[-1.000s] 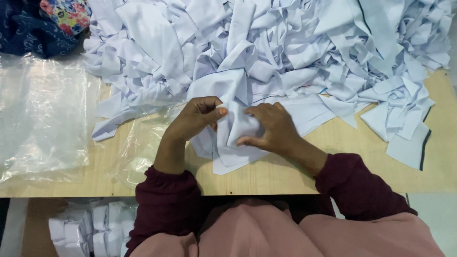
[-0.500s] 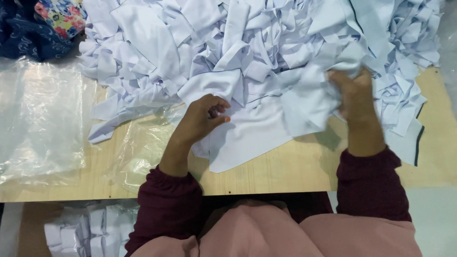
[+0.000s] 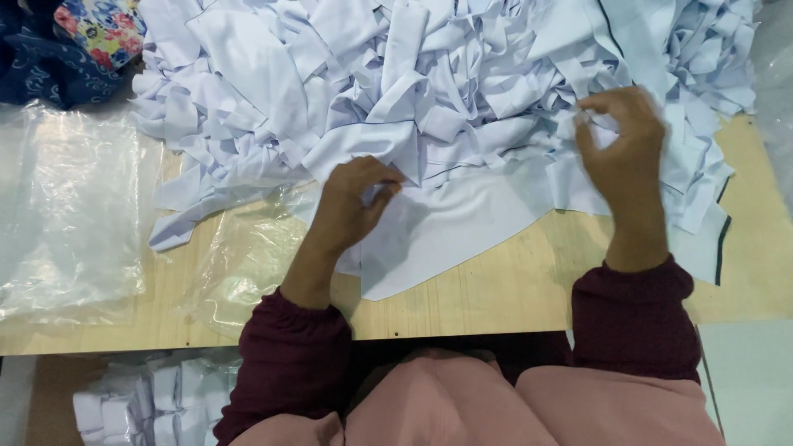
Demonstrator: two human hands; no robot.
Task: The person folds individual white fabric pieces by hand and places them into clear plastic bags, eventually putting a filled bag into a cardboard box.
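A big heap of white cloth pieces (image 3: 429, 91) covers the far half of a wooden table (image 3: 496, 297). My left hand (image 3: 351, 206) presses down on a flat white cloth piece (image 3: 446, 231) that lies at the heap's near edge. My right hand (image 3: 619, 153) is raised over the right side of the heap, with its fingertips pinched on a small bit of white cloth (image 3: 591, 120). Both arms wear dark red sleeves.
Clear plastic bags (image 3: 66, 215) lie on the table's left part, and one more (image 3: 239, 264) is under my left forearm. Dark blue and flowered fabric (image 3: 74, 41) sits at the far left corner. A stack of folded white pieces (image 3: 140, 405) lies below the table edge.
My right hand left the flat piece by my left hand, swung right and up over the heap, and now pinches cloth there. My left hand stayed on the flat piece.
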